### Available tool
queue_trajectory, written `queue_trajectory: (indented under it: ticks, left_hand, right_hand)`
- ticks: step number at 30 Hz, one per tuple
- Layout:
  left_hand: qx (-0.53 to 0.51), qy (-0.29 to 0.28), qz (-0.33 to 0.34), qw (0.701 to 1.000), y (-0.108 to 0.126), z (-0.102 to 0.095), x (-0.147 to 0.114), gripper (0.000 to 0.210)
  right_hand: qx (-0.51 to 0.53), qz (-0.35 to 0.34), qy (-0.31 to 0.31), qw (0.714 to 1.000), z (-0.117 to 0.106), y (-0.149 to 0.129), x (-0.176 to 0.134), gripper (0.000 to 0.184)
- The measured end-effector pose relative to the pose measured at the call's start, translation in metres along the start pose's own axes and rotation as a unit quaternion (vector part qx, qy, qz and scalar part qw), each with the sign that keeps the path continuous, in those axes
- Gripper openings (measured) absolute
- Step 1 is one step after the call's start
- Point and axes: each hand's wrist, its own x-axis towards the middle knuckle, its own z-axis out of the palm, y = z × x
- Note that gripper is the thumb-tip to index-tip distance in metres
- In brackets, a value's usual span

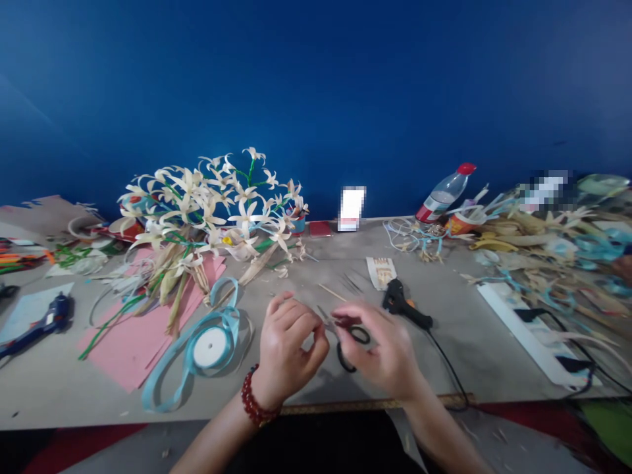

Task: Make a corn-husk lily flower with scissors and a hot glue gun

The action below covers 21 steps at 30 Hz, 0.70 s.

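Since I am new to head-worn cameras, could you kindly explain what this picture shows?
There is no machine here: you see a person's bare left hand, with a red bracelet at the wrist, and right hand. The camera is on that person's head, looking forward and down. On the grey table, black-handled scissors lie between the hands. Leftward are blue ribbon on a spool, pink paper and white flowers; rightward, a black glue gun and a power strip. Both hands are curled; whether either holds something small is too unclear to tell.
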Motion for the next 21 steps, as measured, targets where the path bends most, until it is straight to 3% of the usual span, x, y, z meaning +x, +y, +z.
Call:
queue_trajectory:
  ticks: [3,7,13,17,21]
  left_hand:
    - [0.002,-0.007,-0.001,1.0,-0.001,0.002,-0.001,0.014]
    - [0.008,-0.006,-0.003,1.0,-0.002,0.001,-0.001,0.015]
    - [-0.004,-0.004,-0.019,1.0,-0.005,-0.003,-0.002,0.016]
    - [-0.005,0.001,-0.021,1.0,-0.006,0.0,0.0,0.016]
    - [-0.009,0.004,-0.013,1.0,-0.003,0.002,0.001,0.015]
  right_hand:
    - [-0.001,-0.024,-0.027,0.999,0.006,-0.007,0.004,0.007]
    - [-0.031,-0.031,-0.034,0.998,0.009,0.001,0.009,0.011]
    - [-0.044,0.011,0.044,0.998,-0.006,0.016,0.01,0.009]
    - [0.014,0.015,-0.033,0.999,0.0,0.001,0.008,0.012]
    - [0.017,0.016,-0.029,0.999,0.013,-0.009,0.009,0.011]
